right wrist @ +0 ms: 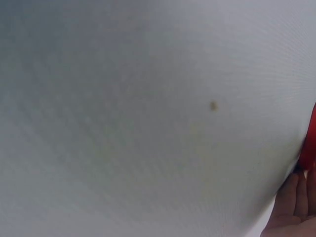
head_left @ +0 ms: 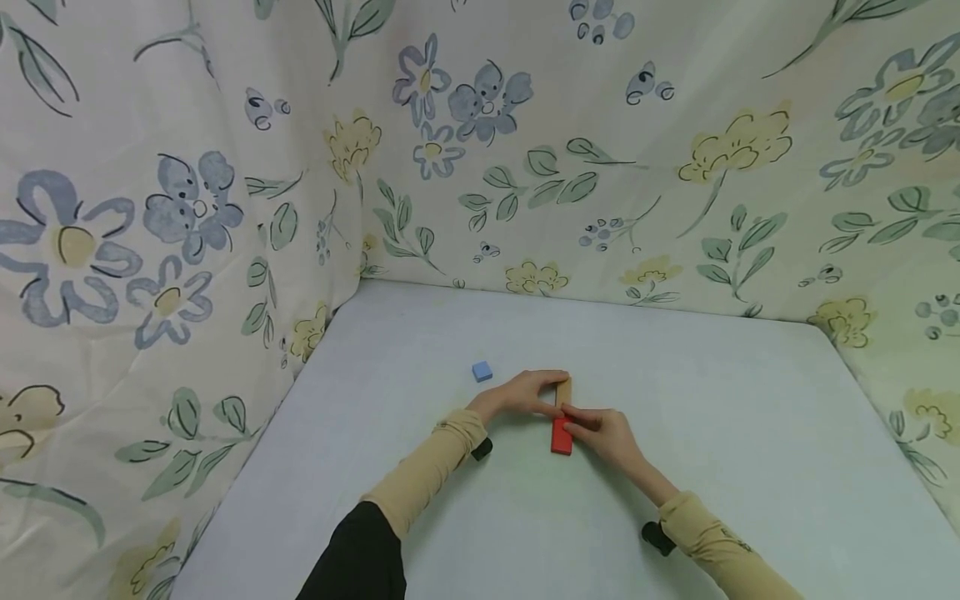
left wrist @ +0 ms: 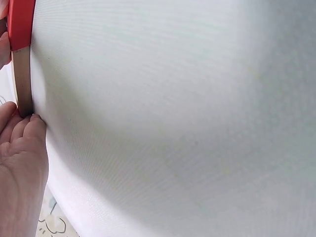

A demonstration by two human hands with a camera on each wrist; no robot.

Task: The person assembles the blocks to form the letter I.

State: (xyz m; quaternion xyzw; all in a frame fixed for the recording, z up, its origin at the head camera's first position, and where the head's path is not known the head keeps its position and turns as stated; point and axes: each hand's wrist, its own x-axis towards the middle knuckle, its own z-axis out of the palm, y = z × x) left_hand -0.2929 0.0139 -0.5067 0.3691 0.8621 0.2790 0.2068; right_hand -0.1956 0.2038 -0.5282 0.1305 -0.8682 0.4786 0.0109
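Note:
On the white table, a red block (head_left: 561, 438) and a tan wooden block (head_left: 564, 392) lie end to end in one line. My left hand (head_left: 525, 392) holds the wooden one, fingertips at its far end and thumb near the seam. From the right, my right hand (head_left: 611, 435) pinches the red block by its upper part, close to the seam. In the left wrist view, the wooden block (left wrist: 22, 81) meets the red block (left wrist: 20, 24) flush along one edge. Only a sliver of the red block (right wrist: 309, 145) shows in the right wrist view, beside the fingers.
A small blue block (head_left: 482, 372) lies on the table (head_left: 720, 400) left of the wooden block, just beyond the left wrist. Floral cloth (head_left: 525, 192) hangs behind the table and along its left side. Dark wrist cameras (head_left: 658, 538) sit under both forearms.

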